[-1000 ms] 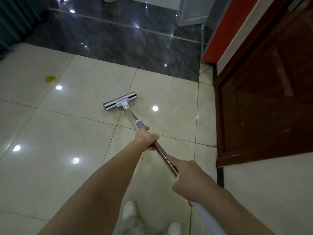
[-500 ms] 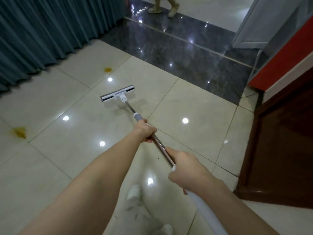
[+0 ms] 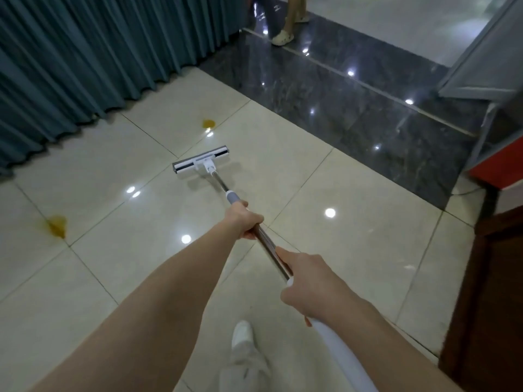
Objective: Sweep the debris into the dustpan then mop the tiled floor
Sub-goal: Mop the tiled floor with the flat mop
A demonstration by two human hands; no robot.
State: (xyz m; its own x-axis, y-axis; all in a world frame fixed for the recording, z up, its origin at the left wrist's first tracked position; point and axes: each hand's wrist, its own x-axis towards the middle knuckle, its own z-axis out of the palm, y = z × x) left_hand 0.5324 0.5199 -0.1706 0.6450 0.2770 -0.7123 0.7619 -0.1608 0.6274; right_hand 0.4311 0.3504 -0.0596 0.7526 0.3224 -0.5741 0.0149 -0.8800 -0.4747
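Observation:
A flat mop with a white and grey head [image 3: 200, 162] rests on the cream tiled floor [image 3: 325, 250], its metal handle [image 3: 267, 247] running back toward me. My left hand [image 3: 245, 222] grips the handle higher up the shaft, near the grey collar. My right hand [image 3: 308, 284] grips it lower, where the white end section begins. Two yellow-orange stains mark the tiles: one [image 3: 209, 123] just beyond the mop head, another [image 3: 58, 226] at the left on a tile joint. No dustpan is in view.
Teal curtains [image 3: 85, 58] hang along the left. A dark glossy stone strip [image 3: 353, 94] crosses the back, where another person's foot in a pale clog [image 3: 282, 38] stands. A brown wooden cabinet [image 3: 492, 306] and a red panel [image 3: 498, 165] are at the right. My white shoe [image 3: 242, 333] is below.
My view has swung left, bringing the curtains and the second stain into sight. The mop head has moved left and forward toward the far stain, with both hands holding as before.

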